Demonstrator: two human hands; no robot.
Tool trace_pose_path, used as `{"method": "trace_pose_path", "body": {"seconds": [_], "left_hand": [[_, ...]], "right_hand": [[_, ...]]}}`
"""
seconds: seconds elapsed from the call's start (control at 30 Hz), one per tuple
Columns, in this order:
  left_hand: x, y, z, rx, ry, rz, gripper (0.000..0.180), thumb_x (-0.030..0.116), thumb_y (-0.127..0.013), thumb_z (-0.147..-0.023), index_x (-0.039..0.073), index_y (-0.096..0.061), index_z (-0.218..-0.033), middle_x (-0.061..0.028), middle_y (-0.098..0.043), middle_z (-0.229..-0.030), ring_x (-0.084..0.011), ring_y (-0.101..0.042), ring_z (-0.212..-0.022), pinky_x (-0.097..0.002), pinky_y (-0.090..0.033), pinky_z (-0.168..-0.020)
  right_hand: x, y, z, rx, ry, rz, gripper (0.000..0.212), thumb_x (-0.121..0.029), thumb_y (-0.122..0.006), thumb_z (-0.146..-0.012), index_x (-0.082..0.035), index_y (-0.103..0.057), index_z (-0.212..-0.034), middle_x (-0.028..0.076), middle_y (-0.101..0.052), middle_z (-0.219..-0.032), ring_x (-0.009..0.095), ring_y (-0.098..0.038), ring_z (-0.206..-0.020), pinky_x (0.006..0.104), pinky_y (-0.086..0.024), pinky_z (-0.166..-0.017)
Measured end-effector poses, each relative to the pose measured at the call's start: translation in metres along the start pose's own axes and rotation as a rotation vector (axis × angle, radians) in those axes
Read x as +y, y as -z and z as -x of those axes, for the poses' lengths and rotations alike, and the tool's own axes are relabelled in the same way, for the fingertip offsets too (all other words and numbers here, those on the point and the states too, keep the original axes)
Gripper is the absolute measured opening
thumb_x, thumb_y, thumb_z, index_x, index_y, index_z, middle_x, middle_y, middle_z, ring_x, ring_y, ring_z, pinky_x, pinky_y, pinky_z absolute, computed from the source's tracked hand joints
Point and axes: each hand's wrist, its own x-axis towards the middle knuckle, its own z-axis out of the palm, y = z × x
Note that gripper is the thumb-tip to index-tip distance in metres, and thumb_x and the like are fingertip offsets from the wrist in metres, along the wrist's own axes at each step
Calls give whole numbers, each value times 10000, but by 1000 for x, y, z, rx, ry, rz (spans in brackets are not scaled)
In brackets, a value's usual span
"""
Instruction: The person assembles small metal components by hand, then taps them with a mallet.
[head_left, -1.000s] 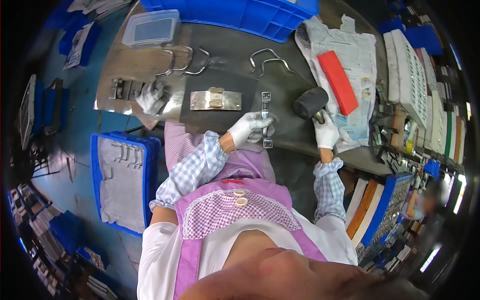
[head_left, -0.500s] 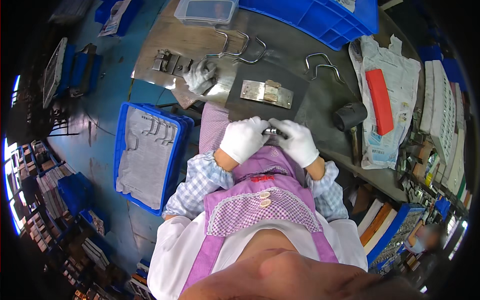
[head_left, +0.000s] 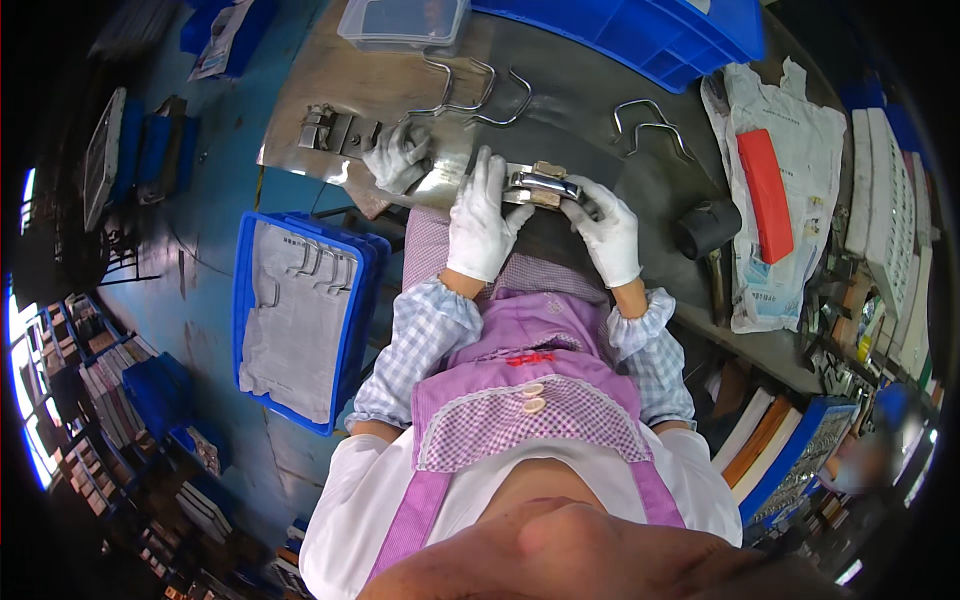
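A bent, shiny chrome bar (head_left: 546,183) lies across the metal plate (head_left: 517,196), which has a worn tan block (head_left: 548,168) on it. My right hand (head_left: 608,232), in a white glove, holds the right end of the bar with curled fingers. My left hand (head_left: 480,222), also gloved, rests at the left end of the plate with fingers stretched out and thumb apart. Farther up the table lie bent chrome rods (head_left: 478,95), with more bent rods (head_left: 648,128) to the right.
A crumpled white glove (head_left: 397,158) lies beside a metal fixture (head_left: 338,130). A clear plastic box (head_left: 402,22) and a big blue crate (head_left: 620,35) stand at the back. To the right are a red bar-shaped piece (head_left: 765,195), a black cylinder (head_left: 708,230) and a hammer-like handle (head_left: 717,285). A blue tray (head_left: 240,330) with chrome pieces is at left.
Both hands have moved away from my lap up to the plate. The chrome bar now lies over the plate, and the left hand has opened off it.
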Motion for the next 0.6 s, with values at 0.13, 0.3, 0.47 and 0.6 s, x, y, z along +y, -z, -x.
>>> {"method": "trace_pose_path", "body": {"seconds": [0.13,0.3,0.47,0.6], "left_hand": [[0,-2,-8,-46,29,54,872,275,-816,-797,0,-365,-1490,-243,-414,-1533,-422,-507,-1305,-480,-458,-1062],[-2,-6,2,-24,-20,-48,894,305,-817,-802,-1,-364,-1510,-258,-457,-1509,-428,-499,-1329,-483,-441,-1082],[-6,-11,2,51,-26,-83,818,298,-794,-828,16,-411,-1493,-235,-496,-1484,-436,-535,-1286,-473,-461,-1059],[-27,-19,4,130,-105,156,750,305,-829,-789,58,-484,-1408,-183,-553,-1421,-405,-578,-1219,-468,-494,-1003]], "right_hand": [[19,3,-5,-51,-36,-70,333,-40,-763,-857,-48,-718,-1186,63,-712,-969,95,-633,-670,253,-527,-653],[44,18,5,49,-108,-292,345,-70,-739,-886,-50,-703,-1229,104,-702,-1148,178,-681,-903,304,-541,-842],[70,-6,18,284,370,426,424,-269,-778,-842,-142,-711,-1241,74,-656,-1311,301,-643,-1037,410,-499,-910],[76,-3,25,283,365,384,485,-260,-829,-770,-158,-716,-1230,41,-660,-1298,272,-646,-988,407,-506,-867]]}}
